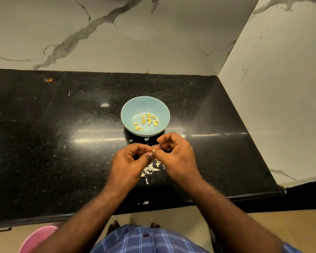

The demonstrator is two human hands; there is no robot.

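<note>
Hands sat close together above the shiny black stone surface (62,134), the left hand (130,158) and the right hand (177,155) both pinching one small pale garlic clove (154,151) between them, with the round light-blue bowl (144,104) just beyond it.

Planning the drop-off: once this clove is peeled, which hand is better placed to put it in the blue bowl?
Right, probably. Both hands pinch the clove, but the right hand sits just short of the blue bowl; the left hand lies farther back.
</note>
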